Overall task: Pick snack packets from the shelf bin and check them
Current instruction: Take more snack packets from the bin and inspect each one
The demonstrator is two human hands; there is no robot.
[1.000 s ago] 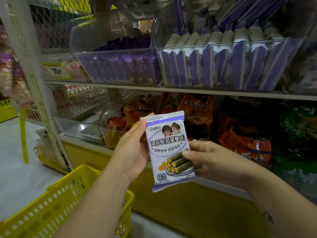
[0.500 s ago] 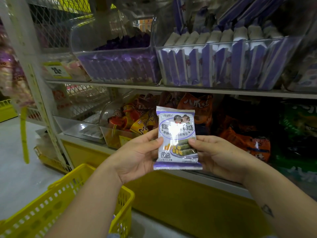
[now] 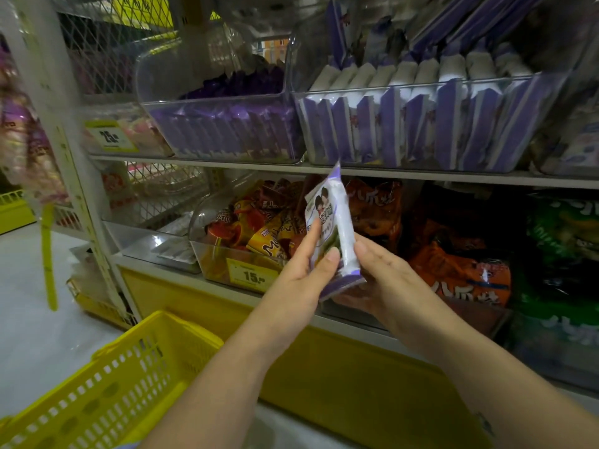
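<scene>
A white and purple snack packet point(image 3: 334, 218) stands nearly edge-on to me in front of the lower shelf. My left hand point(image 3: 304, 277) holds it from the left, thumb on its printed face. From the right, my right hand point(image 3: 379, 273) holds its lower part, with fingers hidden behind it. On the upper shelf a clear bin point(image 3: 421, 157) holds several matching purple and white packets standing in a row.
A second clear bin point(image 3: 227, 150) of purple packets sits to the left on the upper shelf. The lower shelf holds a clear bin of orange and red snacks point(image 3: 256, 234) and large orange bags point(image 3: 460, 273). A yellow basket point(image 3: 107, 390) is at lower left.
The packet faced me flat before; both hands have turned it so that its side edge points toward me, and it sits a little higher and to the right.
</scene>
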